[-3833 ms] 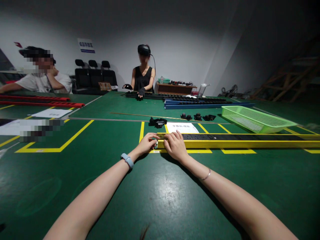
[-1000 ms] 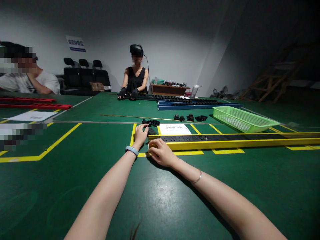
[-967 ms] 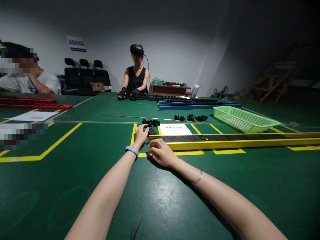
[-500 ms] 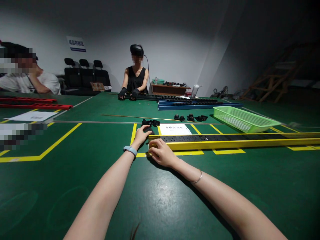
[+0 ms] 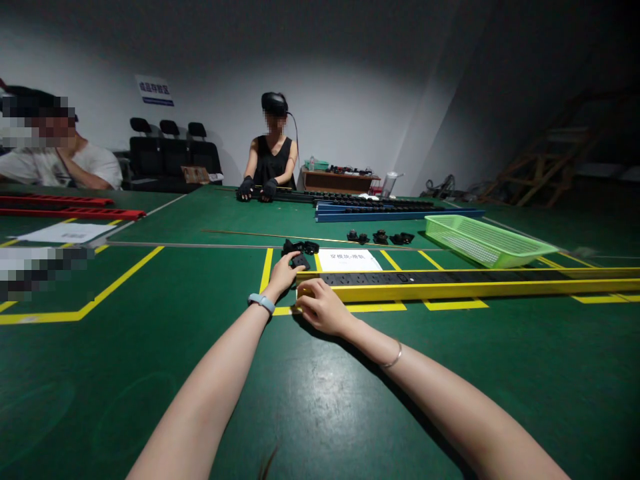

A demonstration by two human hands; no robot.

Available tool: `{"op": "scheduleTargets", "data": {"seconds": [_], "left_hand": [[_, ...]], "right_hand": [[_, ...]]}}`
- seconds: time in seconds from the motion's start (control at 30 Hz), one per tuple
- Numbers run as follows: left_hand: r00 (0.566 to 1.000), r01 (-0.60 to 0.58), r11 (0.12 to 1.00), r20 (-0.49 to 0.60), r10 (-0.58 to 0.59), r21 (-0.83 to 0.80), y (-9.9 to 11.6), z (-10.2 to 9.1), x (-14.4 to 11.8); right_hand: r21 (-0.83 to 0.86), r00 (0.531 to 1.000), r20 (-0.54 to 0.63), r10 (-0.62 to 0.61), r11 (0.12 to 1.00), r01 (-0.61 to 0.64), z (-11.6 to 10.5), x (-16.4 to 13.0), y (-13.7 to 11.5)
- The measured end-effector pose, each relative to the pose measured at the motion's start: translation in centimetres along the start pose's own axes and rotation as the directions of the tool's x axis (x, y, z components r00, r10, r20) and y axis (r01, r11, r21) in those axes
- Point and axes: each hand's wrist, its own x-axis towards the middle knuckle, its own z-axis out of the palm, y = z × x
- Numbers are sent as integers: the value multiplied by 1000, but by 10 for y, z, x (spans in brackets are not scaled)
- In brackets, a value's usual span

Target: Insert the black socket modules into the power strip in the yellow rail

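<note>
A black socket module (image 5: 301, 261) is pinched between the thumb and fingers of my left hand (image 5: 282, 275), just beyond the left end of a long yellow rail (image 5: 430, 291). Black socket modules (image 5: 361, 279) sit in a row inside the rail's channel. My right hand (image 5: 325, 309) is closed around the rail's near left corner, its fingers curled over the edge. Loose black parts (image 5: 295, 247) lie right behind my left hand. What the fingertips of my right hand touch inside the rail end is hidden.
Behind the rail are a white printed sheet (image 5: 349, 260), several black modules (image 5: 381, 237), a thin rod (image 5: 260, 233) and a green basket (image 5: 487, 243). Blue rails (image 5: 395, 215) lie farther off. A gloved co-worker (image 5: 273, 160) stands opposite; another person (image 5: 95, 163) is at left.
The black module in my left hand has tilted, showing more of its face. My right hand stays at the rail end. The view has shifted slightly.
</note>
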Motion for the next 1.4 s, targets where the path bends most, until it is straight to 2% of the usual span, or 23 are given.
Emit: {"op": "scheduleTargets", "data": {"seconds": [0.17, 0.27, 0.4, 0.53, 0.6, 0.7, 0.8, 0.93, 1.13, 1.4], "left_hand": [[999, 45, 994, 18, -44, -95, -3, -2, 3], [996, 87, 970, -14, -92, -229, 1, -8, 6], [974, 212, 880, 24, -223, -425, 11, -26, 7], [966, 249, 827, 67, -250, -504, 18, -50, -6], [959, 279, 801, 109, -262, -530, 20, -58, -20], [942, 336, 772, 171, -290, -539, 21, -62, -41], [934, 357, 754, 228, -276, -550, 21, -60, -55], [936, 342, 768, 268, -228, -542, 23, -57, -59], [917, 360, 768, 354, -185, -529, 21, -60, -58], [893, 400, 755, 406, -194, -519, 19, -62, -55]], "right_hand": [[3, 1000, -6, -5, 1000, 5, 1, 0, 0], [6, 1000, -9, -6, 1000, 6, 0, 0, 0], [5, 999, -31, -10, 1000, 10, 1, -1, 0], [-29, 992, -117, -45, 999, 42, 3, -1, -3], [-21, 993, -85, -85, 996, 84, 6, -2, -5], [31, 992, 50, -119, 993, 117, 10, -5, -8], [57, 987, 159, -16, 998, 7, 10, -9, -7], [72, 965, 245, 97, 990, -118, 6, -11, -4], [134, 947, 278, 159, 970, -202, 7, -8, -3], [145, 946, 278, 165, 967, -211, 7, -8, -3]]}}
